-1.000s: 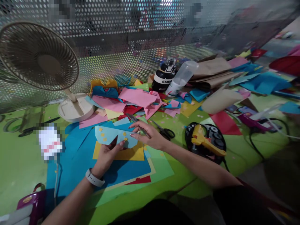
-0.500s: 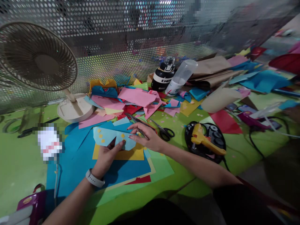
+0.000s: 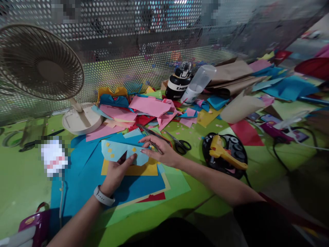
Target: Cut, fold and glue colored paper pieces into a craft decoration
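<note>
A light blue paper cutout [image 3: 115, 148] with a notch in its lower edge and several small yellow paper diamonds is pinched in my left hand [image 3: 118, 173], thumb on its front. My right hand [image 3: 163, 151] is at the cutout's right end, thumb and fingers closed round a slim dark tool [image 3: 157, 147] whose kind I cannot make out. Beneath the cutout lie a yellow sheet [image 3: 144, 170] and a large blue sheet [image 3: 84, 185]. Black-handled scissors [image 3: 183, 146] rest just beyond my right hand.
A yellow glue gun [image 3: 223, 154] lies on a round black tray [image 3: 209, 163] at right. Behind are coloured paper scraps [image 3: 149, 106], a black bottle [image 3: 177, 84] and a clear bottle [image 3: 199, 84]. A fan [image 3: 82, 118] stands at left, near a white corded device [image 3: 53, 156].
Both hands keep nearly the same pose on the cutout and tool. The whole view has shifted very slightly.
</note>
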A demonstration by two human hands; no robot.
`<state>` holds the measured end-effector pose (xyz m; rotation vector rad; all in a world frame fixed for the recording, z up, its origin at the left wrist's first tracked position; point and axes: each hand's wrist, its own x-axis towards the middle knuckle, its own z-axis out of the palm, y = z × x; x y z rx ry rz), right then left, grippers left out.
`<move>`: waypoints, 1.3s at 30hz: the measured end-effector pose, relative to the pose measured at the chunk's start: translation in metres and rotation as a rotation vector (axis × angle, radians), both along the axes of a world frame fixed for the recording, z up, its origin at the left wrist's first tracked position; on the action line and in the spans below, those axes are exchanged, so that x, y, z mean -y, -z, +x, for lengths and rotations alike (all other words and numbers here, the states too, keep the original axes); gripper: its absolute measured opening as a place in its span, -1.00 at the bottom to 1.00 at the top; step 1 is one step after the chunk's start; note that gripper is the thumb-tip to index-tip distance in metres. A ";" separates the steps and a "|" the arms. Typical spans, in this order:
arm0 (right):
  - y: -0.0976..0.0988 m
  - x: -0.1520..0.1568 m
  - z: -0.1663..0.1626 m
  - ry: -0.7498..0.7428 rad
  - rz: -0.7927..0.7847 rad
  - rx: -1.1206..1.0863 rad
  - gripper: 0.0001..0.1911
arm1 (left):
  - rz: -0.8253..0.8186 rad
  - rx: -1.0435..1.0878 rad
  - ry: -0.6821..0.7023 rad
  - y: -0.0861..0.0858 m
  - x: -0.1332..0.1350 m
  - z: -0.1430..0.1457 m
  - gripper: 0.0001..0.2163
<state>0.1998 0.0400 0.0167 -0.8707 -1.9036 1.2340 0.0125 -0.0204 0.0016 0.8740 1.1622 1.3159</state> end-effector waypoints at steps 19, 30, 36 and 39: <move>-0.014 -0.010 0.013 0.102 0.138 -0.126 -0.61 | -0.089 -0.013 0.002 0.003 -0.003 -0.009 -0.64; 0.018 0.050 0.073 -0.040 0.817 0.642 -0.58 | -0.063 0.084 -0.056 0.010 -0.010 -0.010 -0.62; 0.029 0.070 0.090 -0.093 0.926 0.839 -0.52 | -0.061 0.089 -0.065 0.008 -0.011 -0.010 -0.65; 0.018 0.070 0.120 0.103 0.896 0.815 -0.52 | -0.052 0.102 -0.057 0.008 -0.011 -0.011 -0.69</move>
